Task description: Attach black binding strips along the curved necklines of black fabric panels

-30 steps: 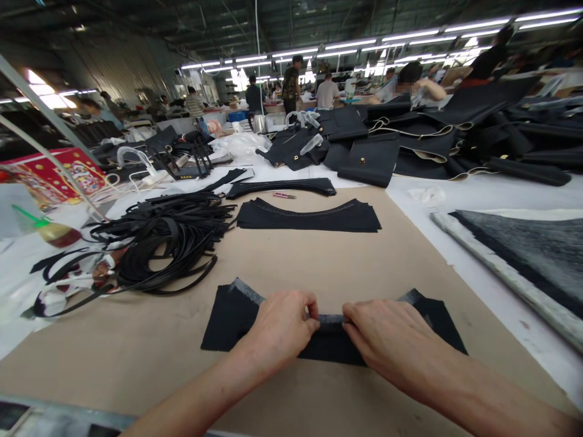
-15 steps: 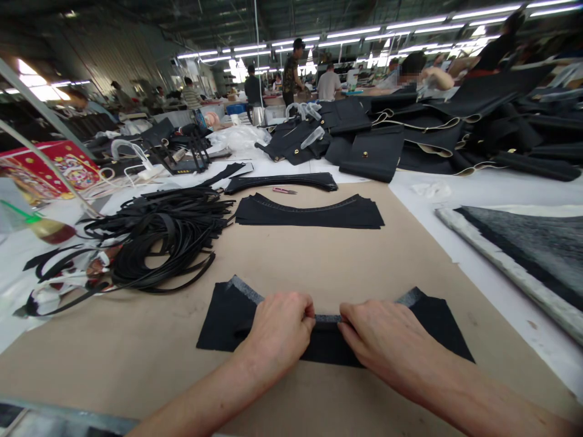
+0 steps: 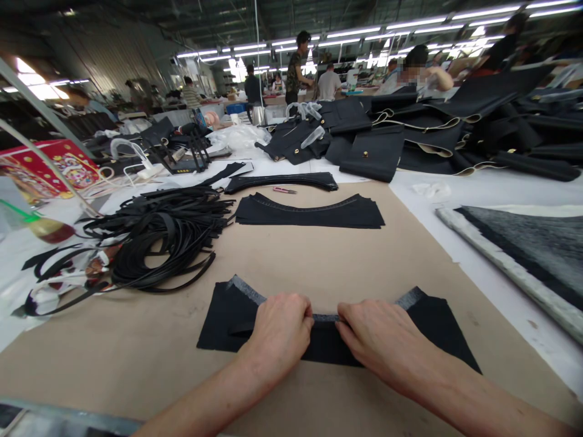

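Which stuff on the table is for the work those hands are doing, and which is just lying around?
For the work, it seems:
black fabric piece, pinched by left hand and right hand
perhaps the similar stack beyond

Probably just lying around:
red patterned package
drink with a green straw

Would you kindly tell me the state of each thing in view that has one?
Left hand: closed, pinching the black piece's curved edge
Right hand: closed, pinching the same edge
Black piece: lying flat, grey showing along its curved edge
Stack: flat, layers slightly uneven
Snips: lying down; too small to tell if open
Straps: heaped, some coiled
Lights: lit
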The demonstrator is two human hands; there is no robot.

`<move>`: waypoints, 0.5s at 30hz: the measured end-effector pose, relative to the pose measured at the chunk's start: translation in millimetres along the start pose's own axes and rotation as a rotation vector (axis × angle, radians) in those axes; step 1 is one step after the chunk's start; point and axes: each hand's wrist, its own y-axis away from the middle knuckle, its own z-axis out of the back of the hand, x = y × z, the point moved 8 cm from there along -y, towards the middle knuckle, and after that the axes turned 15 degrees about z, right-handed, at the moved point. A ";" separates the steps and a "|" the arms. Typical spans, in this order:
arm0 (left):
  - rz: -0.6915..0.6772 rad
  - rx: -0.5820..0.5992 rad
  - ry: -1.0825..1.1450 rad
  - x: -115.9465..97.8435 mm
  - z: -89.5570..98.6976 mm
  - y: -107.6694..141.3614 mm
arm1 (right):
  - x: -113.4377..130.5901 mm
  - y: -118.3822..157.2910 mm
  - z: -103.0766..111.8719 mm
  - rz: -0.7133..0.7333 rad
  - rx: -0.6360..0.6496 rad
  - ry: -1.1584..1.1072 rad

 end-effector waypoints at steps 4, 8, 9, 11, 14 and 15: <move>0.011 -0.001 -0.004 -0.2 -0.6 -0.3 | 1.5 -0.5 1.6 0.005 0.006 0.004; 0.017 0.003 0.005 0.2 -1.4 -0.7 | 1.2 -2.0 0.2 0.004 0.016 -0.003; 0.016 0.004 0.006 0.4 -1.5 -0.9 | 1.1 -2.3 0.0 0.001 0.020 -0.004; 0.015 0.001 0.006 0.7 -1.6 -1.3 | 0.9 -2.7 -0.3 -0.005 0.032 -0.005; 0.012 -0.013 0.002 0.5 -1.6 -1.5 | 0.8 -2.6 -0.9 -0.010 0.050 -0.003; 0.012 -0.015 -0.001 0.5 -2.1 -1.4 | 0.9 -2.5 -1.1 -0.010 0.052 -0.001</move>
